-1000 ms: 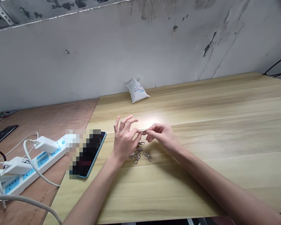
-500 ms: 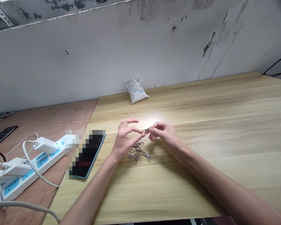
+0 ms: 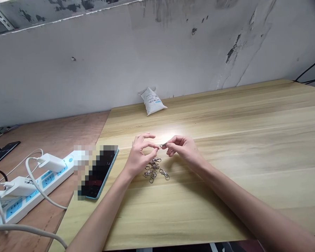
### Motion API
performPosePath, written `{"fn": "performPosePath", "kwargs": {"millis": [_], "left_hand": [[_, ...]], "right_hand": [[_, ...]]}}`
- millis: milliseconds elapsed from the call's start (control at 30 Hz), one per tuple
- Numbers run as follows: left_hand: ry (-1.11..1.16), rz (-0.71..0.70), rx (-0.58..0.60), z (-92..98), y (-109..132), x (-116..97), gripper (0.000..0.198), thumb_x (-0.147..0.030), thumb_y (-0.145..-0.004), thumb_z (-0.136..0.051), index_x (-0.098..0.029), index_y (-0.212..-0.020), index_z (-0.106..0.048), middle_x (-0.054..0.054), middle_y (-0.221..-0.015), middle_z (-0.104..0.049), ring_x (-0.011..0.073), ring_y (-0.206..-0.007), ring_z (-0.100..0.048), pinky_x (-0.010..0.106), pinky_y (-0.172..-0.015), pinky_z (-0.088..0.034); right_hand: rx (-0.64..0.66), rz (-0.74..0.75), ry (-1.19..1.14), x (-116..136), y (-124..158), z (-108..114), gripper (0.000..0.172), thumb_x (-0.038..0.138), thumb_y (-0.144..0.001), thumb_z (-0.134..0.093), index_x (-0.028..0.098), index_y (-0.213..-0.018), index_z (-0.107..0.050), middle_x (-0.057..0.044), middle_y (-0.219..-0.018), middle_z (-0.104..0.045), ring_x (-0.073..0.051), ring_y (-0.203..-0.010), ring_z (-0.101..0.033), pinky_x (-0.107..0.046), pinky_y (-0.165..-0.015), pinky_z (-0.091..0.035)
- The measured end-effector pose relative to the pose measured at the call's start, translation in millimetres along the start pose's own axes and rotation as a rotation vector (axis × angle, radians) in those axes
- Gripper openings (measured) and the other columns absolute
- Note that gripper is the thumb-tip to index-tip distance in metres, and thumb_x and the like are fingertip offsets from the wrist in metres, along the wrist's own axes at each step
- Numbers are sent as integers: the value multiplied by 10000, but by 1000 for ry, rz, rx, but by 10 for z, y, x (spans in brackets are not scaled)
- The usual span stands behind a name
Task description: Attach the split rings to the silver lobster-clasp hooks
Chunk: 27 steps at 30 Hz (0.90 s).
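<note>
A small metal swivel clasp [image 3: 162, 145] with a ring is held up between my two hands over the table. My right hand [image 3: 182, 145] pinches its body between thumb and fingers. At the ring end, the thumb and index finger of my left hand [image 3: 141, 152] close together on the ring, while its other fingers arch above. Just below the hands lies a loose pile of similar metal clasps [image 3: 152, 170] with rings. One more clasp [image 3: 164, 174] rests apart, right of the pile.
A white plastic package [image 3: 153, 101] lies against the wall at the back of the wooden table [image 3: 238, 140]. To the left are a phone [image 3: 101, 175], partly pixelated, and a white power strip [image 3: 42, 185] with plugged chargers and cables.
My left thumb has drawn slightly left and in towards the index finger, and more of the ring shows. My right hand has hardly moved and keeps its pinch.
</note>
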<state>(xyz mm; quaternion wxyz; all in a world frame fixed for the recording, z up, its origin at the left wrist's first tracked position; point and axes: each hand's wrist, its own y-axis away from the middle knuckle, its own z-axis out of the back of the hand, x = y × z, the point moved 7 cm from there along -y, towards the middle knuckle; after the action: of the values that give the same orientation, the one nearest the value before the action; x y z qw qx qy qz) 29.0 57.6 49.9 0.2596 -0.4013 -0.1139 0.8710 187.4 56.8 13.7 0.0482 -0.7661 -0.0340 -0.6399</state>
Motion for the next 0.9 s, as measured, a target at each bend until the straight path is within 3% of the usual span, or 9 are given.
{"fn": "performPosePath", "kwargs": {"millis": [267,433,667,900], "left_hand": [[-360,-156,-132,22,58,-161,63,-204,-817,-652,-252,-803,-691,35,-1163,-641,279,-1246,-472,534,-1101,-249],[-404,-168,-146,25,56,-168,64,-205,-820,-647,-249,-809,-691,37,-1166,-639,272,-1248,-473,533,-1118,-229],[-408,-154,-130,20,52,-118,60,-207,-818,-652,-247,-801,-693,41,-1172,-633,280,-1251,-470,529,-1104,-260],[-420,-212,-134,24,53,-187,70,-202,-831,-643,-241,-802,-693,39,-1169,-637,267,-1237,-485,525,-1107,-268]], "right_hand": [[7,99,144,11,54,-69,174,335,-749,-702,163,-728,-684,-56,-741,-706,-118,-576,-578,-266,-548,-499],[-13,192,329,53,78,-94,141,294,-781,-661,167,-721,-671,-28,-701,-674,-103,-539,-531,-241,-492,-429],[-18,346,509,153,112,-109,109,249,-822,-598,186,-761,-664,-6,-671,-652,-121,-582,-568,-246,-524,-451],[-83,289,519,169,95,-35,128,258,-840,-586,179,-757,-643,-18,-719,-655,-125,-620,-555,-246,-543,-421]]}}
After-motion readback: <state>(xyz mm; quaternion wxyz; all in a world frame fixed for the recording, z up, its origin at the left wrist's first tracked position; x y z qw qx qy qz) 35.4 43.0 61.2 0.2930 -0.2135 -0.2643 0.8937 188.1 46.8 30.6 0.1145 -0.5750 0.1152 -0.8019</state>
